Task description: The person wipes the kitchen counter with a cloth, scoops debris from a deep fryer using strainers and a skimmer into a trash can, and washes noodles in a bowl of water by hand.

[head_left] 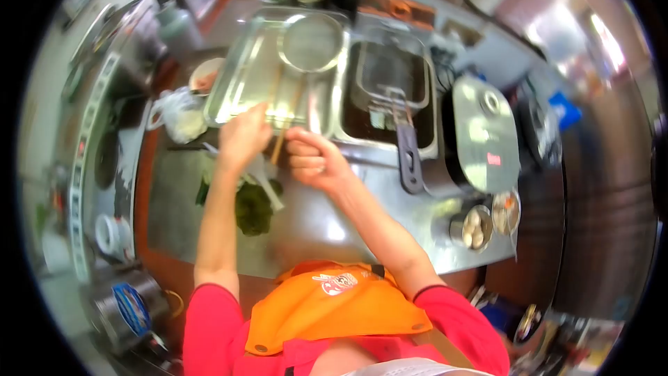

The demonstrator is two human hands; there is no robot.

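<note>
My left hand (245, 137) is closed at the front left edge of the metal tray (240, 63); what its fingers hold, if anything, is too blurred to make out. Just right of it, my right hand (316, 159) is closed near the tray's front edge, beside long wooden chopsticks (279, 145) that reach back over the tray. A round strainer (312, 43) lies across the tray, its handle pointing toward my right hand. Below my left hand, dark green leafy vegetables (255, 209) with white stalks lie on the steel table (334, 226).
Right of the tray is a fryer (351, 115) with dark liquid and a black-handled basket (409, 153). A lidded cooker (486, 132) stands farther right, near a bowl of white round pieces (474, 230). A plastic bag (182, 117) lies left of the tray.
</note>
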